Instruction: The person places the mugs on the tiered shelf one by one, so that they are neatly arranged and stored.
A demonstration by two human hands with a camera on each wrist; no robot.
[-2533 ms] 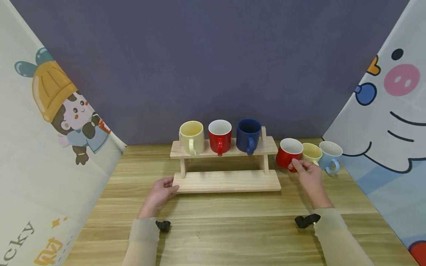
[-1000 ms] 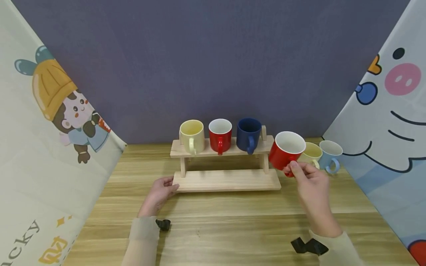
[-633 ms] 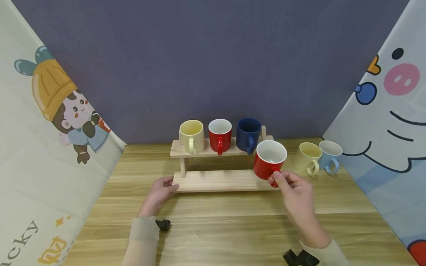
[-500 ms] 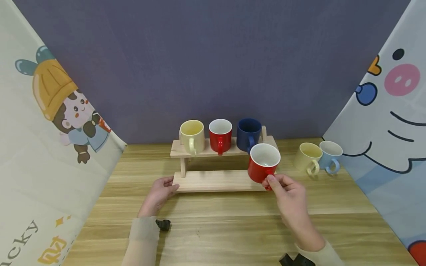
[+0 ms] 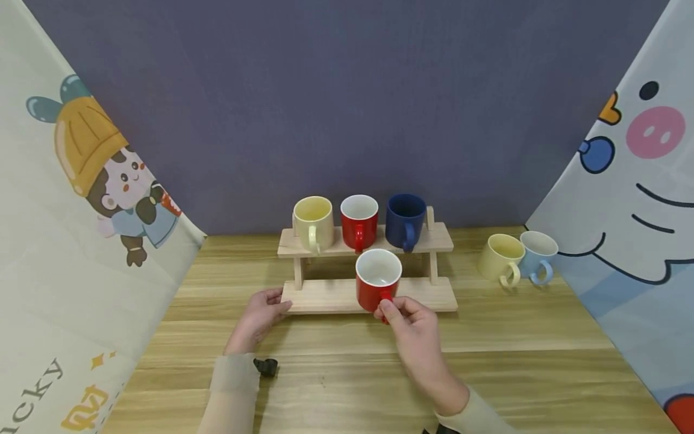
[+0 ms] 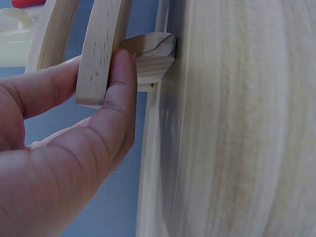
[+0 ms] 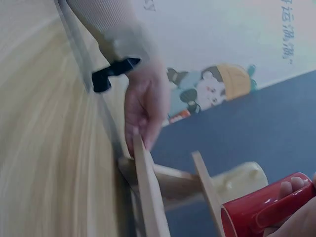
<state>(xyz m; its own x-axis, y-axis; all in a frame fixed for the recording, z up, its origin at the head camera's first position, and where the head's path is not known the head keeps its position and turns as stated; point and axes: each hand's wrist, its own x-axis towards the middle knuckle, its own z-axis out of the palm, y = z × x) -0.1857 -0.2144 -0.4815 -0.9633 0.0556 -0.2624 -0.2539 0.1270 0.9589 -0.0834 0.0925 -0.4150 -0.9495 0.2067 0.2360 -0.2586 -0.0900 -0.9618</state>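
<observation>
Red mug [image 5: 372, 293] near the middle of the lower shelf [image 5: 325, 294] in the head view, opening upward; contact with the shelf impossible to tell. Right hand [image 5: 420, 343] with grip clamped on the red mug's handle. Left hand [image 5: 261, 314] with grip clamped on the left end of the lower shelf, board between thumb and fingers. On the upper shelf [image 5: 440, 239] of the wooden stand [image 5: 298, 274], left to right: cream mug [image 5: 320, 229], second red mug [image 5: 359, 228], dark blue mug [image 5: 401, 226], handles toward the near side. On the table [image 5: 336, 386], right of the stand: yellow mug [image 5: 494, 262] just beside light blue mug [image 5: 534, 259].
</observation>
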